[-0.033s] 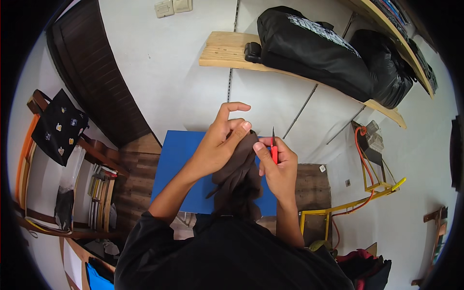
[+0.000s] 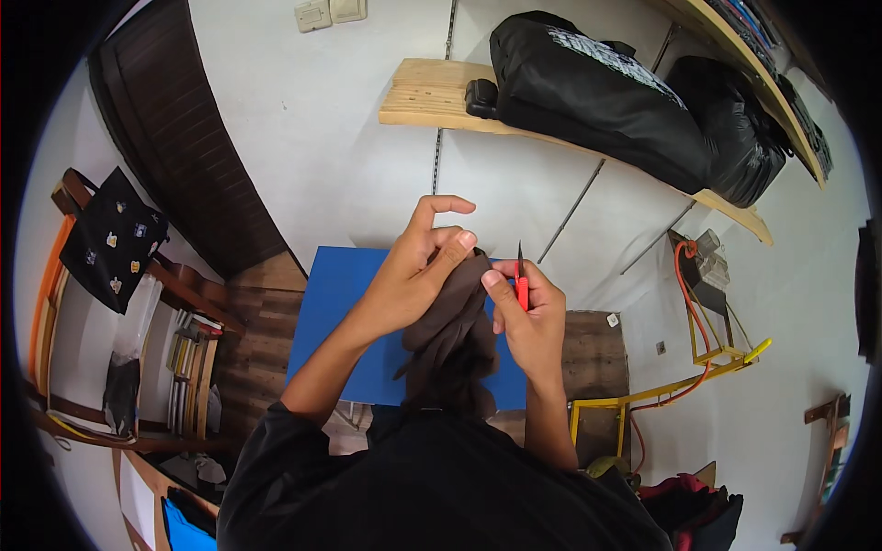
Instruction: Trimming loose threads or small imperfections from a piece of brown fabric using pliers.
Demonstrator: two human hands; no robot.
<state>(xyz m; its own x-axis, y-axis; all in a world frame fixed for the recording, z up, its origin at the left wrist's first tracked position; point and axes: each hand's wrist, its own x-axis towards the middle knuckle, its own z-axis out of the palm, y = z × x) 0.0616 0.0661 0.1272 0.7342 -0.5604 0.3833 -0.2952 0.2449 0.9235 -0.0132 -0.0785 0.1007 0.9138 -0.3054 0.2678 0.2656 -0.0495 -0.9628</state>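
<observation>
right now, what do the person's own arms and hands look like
The left hand and right hand are bare, without gloves; no rings show on the visible fingers. The forearms are uncovered, with no watch or bracelet showing. Loose black sleeves of a black top cover the upper arms.

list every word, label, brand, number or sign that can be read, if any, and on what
No text is clear enough to read.
Black bag on the wooden shelf: white print, too blurred to read.
Upright spines at left: too small.
Dark brown cloth and red-handled tool: no lettering visible.
</observation>
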